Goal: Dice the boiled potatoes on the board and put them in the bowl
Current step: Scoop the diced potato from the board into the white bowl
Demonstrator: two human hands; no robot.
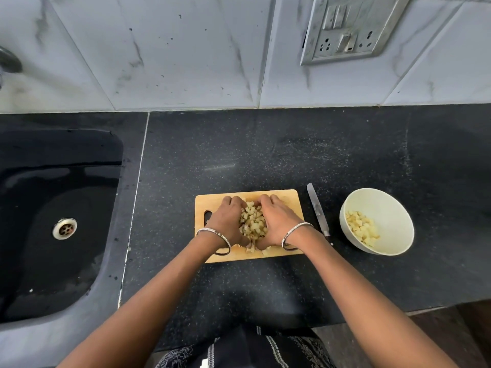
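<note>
1. While both hands cup it, the diced potato pile (253, 221) sits mid-board (210, 200): left hand (228, 221) at its 9 o'clock, right hand (276, 221) at 3 o'clock, fingers curled round it.
2. Knife (317, 211) lies on the tabletop (265, 155) at the board's 3 o'clock; the bowl (385, 200), holding some dice, is beyond it.

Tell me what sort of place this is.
Probably a home kitchen: a black sink set in a dark counter, a tiled wall, and diced potato on a wooden cutting board.
</note>
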